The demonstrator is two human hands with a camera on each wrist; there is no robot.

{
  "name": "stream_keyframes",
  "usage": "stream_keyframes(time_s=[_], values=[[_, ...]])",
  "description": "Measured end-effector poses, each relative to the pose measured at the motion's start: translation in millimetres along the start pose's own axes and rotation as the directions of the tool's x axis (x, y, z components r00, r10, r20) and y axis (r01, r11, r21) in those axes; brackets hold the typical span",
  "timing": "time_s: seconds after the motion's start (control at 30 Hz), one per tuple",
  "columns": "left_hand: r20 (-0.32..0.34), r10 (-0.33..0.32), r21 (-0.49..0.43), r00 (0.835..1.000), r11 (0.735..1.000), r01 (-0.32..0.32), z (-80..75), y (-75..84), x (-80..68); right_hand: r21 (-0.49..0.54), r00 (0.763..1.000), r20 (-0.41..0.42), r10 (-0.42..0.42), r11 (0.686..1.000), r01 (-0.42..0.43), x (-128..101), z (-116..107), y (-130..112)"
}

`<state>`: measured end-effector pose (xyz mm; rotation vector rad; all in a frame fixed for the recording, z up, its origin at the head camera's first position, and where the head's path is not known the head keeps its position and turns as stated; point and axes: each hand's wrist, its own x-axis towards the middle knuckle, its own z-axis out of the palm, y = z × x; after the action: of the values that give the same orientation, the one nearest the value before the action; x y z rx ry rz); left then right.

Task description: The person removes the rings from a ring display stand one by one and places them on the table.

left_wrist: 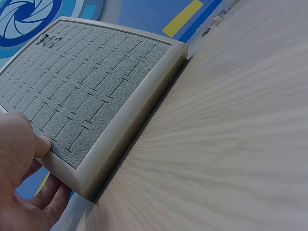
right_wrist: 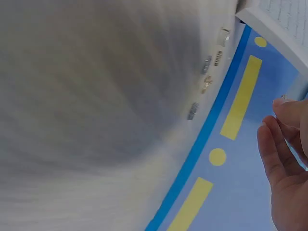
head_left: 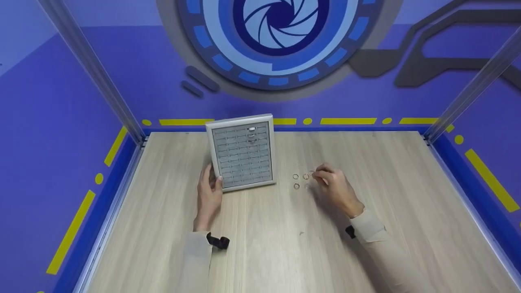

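While your left hand (head_left: pixel 209 189) grips the ring tray's (head_left: pixel 243 152) near corner, thumb on the grey felt, your right hand (head_left: pixel 333 185) looks like it's pinching one of the rings (head_left: pixel 296 176) lying right of the tray, though it's blurry. They're tiny, hard and slippery, so pinch across the band with your fingertips.

- left hand (left_wrist: pixel 19 178) grips near corner of ring display tray (left_wrist: pixel 130 103): thumb on top of the grey slotted insert (left_wrist: pixel 72 91), fingers curled under the pale frame
- tray tilted, near edge lifted off wooden table (left_wrist: pixel 231 144)
- rings (left_wrist: pixel 49 40) slotted at far corner, tiny and blurred
- blue wall with yellow stripe (left_wrist: pixel 182 18) behind
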<state>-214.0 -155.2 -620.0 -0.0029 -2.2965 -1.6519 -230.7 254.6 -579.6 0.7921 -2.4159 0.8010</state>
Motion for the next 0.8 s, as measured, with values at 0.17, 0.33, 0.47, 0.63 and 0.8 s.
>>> stream_keyframes(time_s=[0.17,0.33,0.47,0.63,0.8], values=[[0.006,-0.007,-0.003,1.000,1.000,0.007,0.0,-0.7,0.3,-0.027,0.999,0.020,0.033,0.999,-0.033,-7.3,-1.3,4.2],[0.019,-0.019,-0.005,1.000,1.000,0.019,0.0,0.0,1.0,-0.039,0.999,0.026,0.040,0.998,-0.039,-12.9,-3.3,8.4],[0.025,-0.024,0.000,0.999,1.000,0.024,0.1,0.7,2.4,-0.031,0.998,0.038,0.046,0.999,-0.044,-17.2,-3.0,12.6],[0.023,-0.031,0.005,0.999,1.000,0.031,-0.2,1.4,1.7,-0.052,0.996,0.071,0.051,0.998,-0.048,-22.6,-0.8,17.0],[0.020,-0.034,0.000,0.999,0.999,0.034,0.0,0.9,0.1,-0.078,0.992,0.103,0.069,0.995,-0.061,-24.4,0.6,17.6]])
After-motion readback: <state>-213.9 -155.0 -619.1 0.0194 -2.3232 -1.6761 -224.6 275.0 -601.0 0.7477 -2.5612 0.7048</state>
